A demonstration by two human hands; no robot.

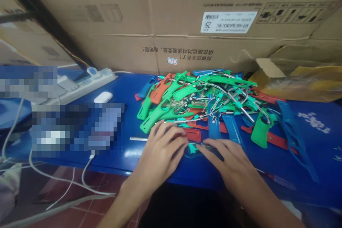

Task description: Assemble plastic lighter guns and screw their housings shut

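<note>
Low at the middle of the blue table lies a long-nosed lighter, its blue handle shell partly hidden by my fingers, with a teal piece inside. My left hand is closed over it with curled fingers, and a metal tube sticks out on its left side. At the other end, my right hand grips the handle between thumb and fingers. Just beyond my hands is a heap of lighter parts: green shells, a red shell, blue shells, metal tubes and white wires.
A big cardboard box stands behind the heap. To the left are a power strip, a white earphone case and a blurred phone on a cable. A screwdriver-like tool lies right, near a yellow bag.
</note>
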